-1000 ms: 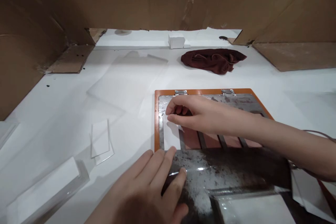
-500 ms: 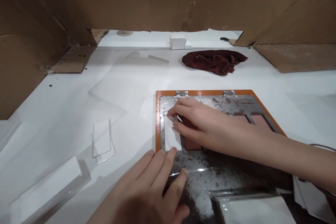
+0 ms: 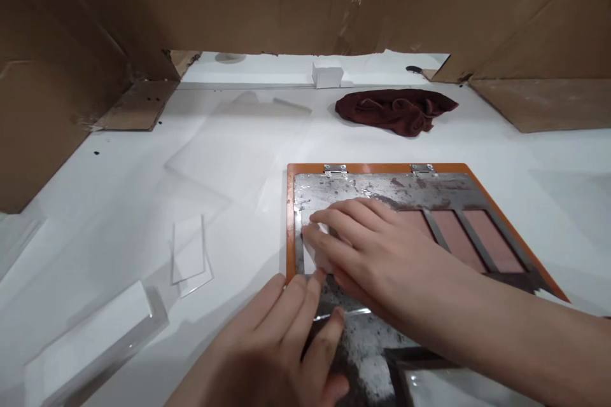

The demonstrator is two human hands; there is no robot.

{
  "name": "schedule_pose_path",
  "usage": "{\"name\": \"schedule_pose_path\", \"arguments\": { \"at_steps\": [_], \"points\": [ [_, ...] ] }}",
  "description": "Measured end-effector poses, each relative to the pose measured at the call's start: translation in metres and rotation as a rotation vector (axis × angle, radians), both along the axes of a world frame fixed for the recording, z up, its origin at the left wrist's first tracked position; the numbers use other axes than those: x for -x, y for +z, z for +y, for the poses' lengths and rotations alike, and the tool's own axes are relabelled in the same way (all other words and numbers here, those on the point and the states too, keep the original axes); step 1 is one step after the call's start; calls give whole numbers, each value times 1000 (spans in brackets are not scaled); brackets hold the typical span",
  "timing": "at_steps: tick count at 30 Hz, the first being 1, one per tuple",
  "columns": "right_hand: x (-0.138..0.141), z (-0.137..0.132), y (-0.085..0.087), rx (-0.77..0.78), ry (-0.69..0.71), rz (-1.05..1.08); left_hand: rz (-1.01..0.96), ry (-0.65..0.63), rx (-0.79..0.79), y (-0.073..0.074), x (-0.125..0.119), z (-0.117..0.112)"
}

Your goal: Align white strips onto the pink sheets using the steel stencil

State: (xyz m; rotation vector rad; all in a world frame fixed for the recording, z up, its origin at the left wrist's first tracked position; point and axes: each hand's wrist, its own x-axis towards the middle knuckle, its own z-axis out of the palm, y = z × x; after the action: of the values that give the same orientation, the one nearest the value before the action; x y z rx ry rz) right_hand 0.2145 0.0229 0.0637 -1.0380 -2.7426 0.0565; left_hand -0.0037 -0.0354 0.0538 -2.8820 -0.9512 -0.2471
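A metal frame (image 3: 379,191) with rectangular openings is hinged to an orange base board (image 3: 292,203). Pink shows through its right-hand openings. At the leftmost opening lies a white card (image 3: 309,261), partly covered by my hands. My left hand (image 3: 286,343) rests at the card's near edge, fingers stretched out and a fingertip touching it. Over the card bends my right hand (image 3: 367,248), its fingers curled and close together; a pale, greyish flap shows beneath them. The thumb and whatever it may pinch are hidden.
Loose white cards (image 3: 188,251) and a long stack of white cards (image 3: 90,337) lie on the left. Behind the frame is a crumpled dark red cloth (image 3: 396,111). A thin translucent sheet (image 3: 214,146) lies on the white table. Cardboard walls (image 3: 305,0) enclose the back and sides.
My right hand has shifted down and to the right, covering more of the white card and uncovering more pink openings. My left hand has stayed at the card's near edge.
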Motion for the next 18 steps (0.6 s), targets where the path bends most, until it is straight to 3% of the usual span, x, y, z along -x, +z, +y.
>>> {"name": "schedule_pose_path", "arguments": {
  "at_steps": [8,18],
  "points": [
    [-10,-9,-14,-74,87,-19,-47,6,-2,-1,-3,1],
    [-6,-9,-8,-115,114,-59,-32,-7,-45,0,-3,2]
  ]
}}
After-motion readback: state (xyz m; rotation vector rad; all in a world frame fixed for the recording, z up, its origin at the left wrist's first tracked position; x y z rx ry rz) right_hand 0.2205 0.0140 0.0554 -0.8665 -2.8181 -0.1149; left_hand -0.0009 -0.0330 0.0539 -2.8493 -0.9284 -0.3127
